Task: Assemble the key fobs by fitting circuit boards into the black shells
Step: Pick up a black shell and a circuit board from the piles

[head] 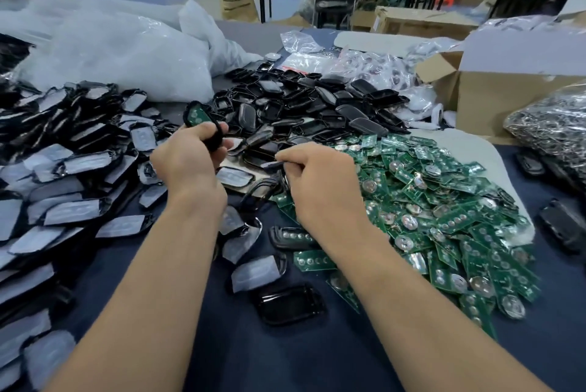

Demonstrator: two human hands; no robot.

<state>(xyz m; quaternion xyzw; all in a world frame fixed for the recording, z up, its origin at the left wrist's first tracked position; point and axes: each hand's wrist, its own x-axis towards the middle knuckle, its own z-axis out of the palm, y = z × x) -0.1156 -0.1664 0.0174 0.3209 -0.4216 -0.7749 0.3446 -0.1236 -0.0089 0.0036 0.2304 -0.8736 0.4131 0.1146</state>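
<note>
On the crowded tabletop (285, 360) the boards (444, 217) spill against the shells (301, 99), so a forearm could scatter them. The left hand (187, 157) grips a half-built fob (198, 117) above the shells; a crooked squeeze might crack its board. The right hand (320, 182) pinches a thin dark piece (272, 164), easily dropped.

Glossy black plastic shells (310, 106) heaped at the far middle; green boards (444, 201) with shiny metal discs on the right; matt dark cloth table (285, 360); crinkly clear plastic bags (120, 52) far left.
</note>
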